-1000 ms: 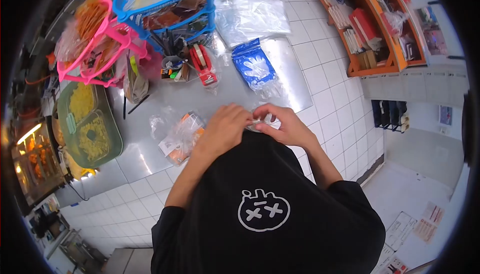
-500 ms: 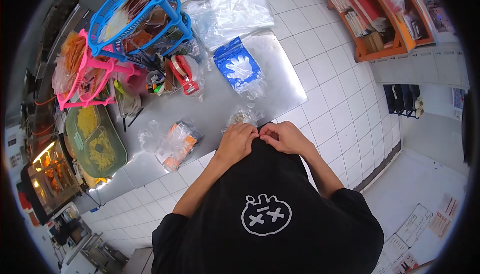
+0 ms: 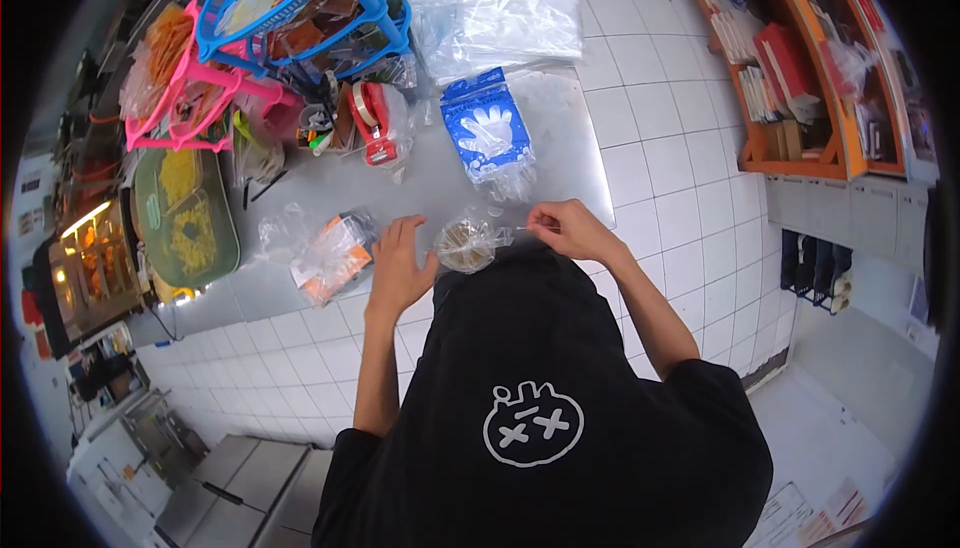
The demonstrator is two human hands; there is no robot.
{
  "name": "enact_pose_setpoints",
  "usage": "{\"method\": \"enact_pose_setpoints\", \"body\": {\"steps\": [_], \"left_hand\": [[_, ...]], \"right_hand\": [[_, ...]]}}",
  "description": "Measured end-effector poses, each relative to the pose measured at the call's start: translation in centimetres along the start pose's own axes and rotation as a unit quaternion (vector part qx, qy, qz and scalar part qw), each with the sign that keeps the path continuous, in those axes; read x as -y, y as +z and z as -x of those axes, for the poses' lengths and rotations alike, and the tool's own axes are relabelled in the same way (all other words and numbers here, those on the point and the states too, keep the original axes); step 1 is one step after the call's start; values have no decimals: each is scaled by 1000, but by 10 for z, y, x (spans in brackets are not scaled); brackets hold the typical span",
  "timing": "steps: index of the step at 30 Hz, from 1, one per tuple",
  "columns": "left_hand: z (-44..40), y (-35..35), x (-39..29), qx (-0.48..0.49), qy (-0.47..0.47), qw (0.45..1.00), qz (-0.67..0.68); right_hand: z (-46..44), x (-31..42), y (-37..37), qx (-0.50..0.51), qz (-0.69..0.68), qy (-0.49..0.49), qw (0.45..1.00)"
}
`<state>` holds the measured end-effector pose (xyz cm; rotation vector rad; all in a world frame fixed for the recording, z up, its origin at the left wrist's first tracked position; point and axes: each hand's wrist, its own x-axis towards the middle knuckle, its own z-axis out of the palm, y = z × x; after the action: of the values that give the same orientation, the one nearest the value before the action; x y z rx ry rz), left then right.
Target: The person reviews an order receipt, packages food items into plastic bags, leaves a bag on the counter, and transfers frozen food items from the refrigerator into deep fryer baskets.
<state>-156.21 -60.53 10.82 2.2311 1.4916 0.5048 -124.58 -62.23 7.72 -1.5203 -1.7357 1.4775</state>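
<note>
Near the front edge of the steel table lies a small clear plastic bag (image 3: 467, 241) with something brownish and round inside; the exact contents cannot be made out. To its right my right hand (image 3: 572, 231) is closed in a pinch on something thin and pale beside the bag's twisted end. Whether this thin thing is part of the bag is unclear. My left hand (image 3: 400, 266) is open, fingers apart, just left of the bag. Beside that hand lies a clear bag with an orange packet (image 3: 343, 260). Farther back is a blue packet of disposable gloves (image 3: 487, 130).
A red tape dispenser (image 3: 374, 126), a blue tiered basket (image 3: 290, 23) and a pink basket (image 3: 180, 108) stand at back left. A pile of clear plastic bags (image 3: 500, 13) lies behind the gloves. A green-rimmed container (image 3: 187, 213) holds yellow strips. An orange shelf (image 3: 800, 163) stands far right.
My hands were together at the front table edge; now they are apart. The left moved left and opened, the right moved slightly right and up. The small bag between them is uncovered.
</note>
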Motion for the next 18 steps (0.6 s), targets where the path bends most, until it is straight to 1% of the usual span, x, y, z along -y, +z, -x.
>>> {"method": "enact_pose_setpoints", "body": {"steps": [1,4,7,10,13,16,17,18], "left_hand": [[9,4,9,23,-9,999,23],[25,13,19,62,-96,980,160],[32,18,10,35,-158,968,192],[33,21,-4,-28,-151,972,176],[38,26,-14,-42,-177,954,237],[42,44,-23,-78,-196,887,412],[43,48,-26,-71,-205,863,456],[43,51,-28,-69,-200,860,465]], "right_hand": [[-5,0,1,19,-8,-4,1000],[-19,1,4,73,-32,-18,997],[-28,-2,10,101,-57,-29,993],[-31,-4,21,102,-87,-39,990],[-30,1,30,103,-112,-35,988],[-30,6,40,89,-117,-15,989],[-30,4,45,83,-128,-7,988],[-31,3,49,77,-138,2,988]]}}
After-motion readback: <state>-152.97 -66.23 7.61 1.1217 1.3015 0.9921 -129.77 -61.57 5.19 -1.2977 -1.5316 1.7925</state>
